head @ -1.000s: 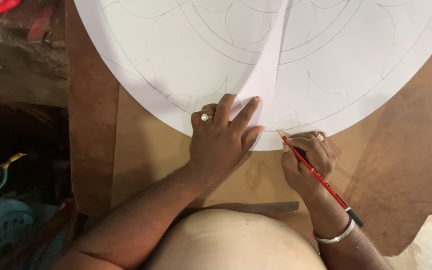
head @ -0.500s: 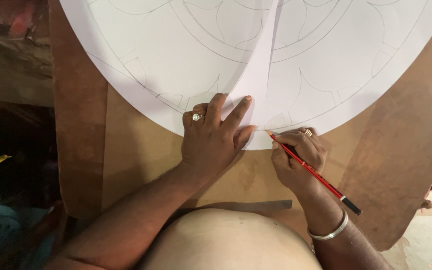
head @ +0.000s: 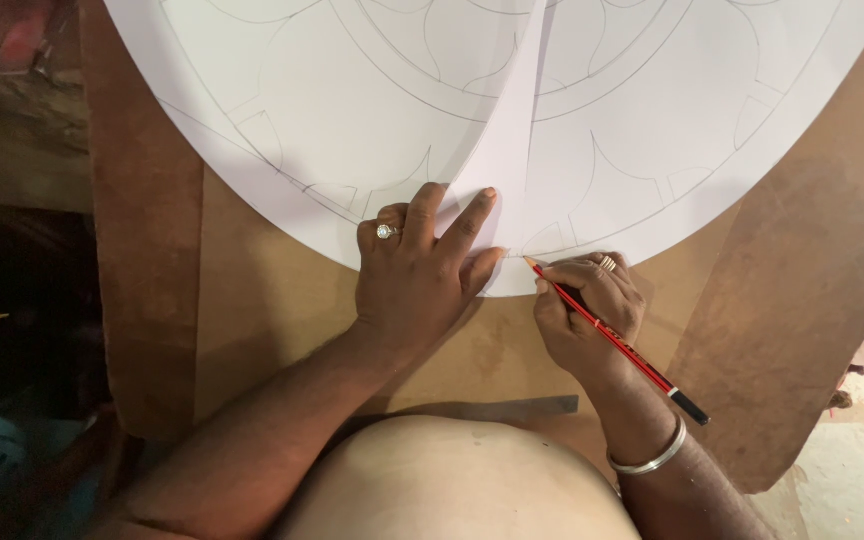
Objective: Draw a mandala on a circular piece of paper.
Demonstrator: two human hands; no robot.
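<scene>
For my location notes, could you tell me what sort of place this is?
Probably a craft or pattern-drawing workshop: a large round paper sheet with pencilled ornament lies on a brown board, and the right hand holds a red pencil.

left hand (head: 422,275) flat, fingers spread; right hand (head: 587,310) curled in writing grip

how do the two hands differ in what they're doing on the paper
The left hand lies flat, fingers spread, pressing a curved paper template onto the round white sheet; the right hand is curled around a red pencil, tip at the sheet's edge. The left hand is empty; the right hand grips a tool. The right wrist wears a metal bangle; the left does not. Both wear a ring.
</scene>
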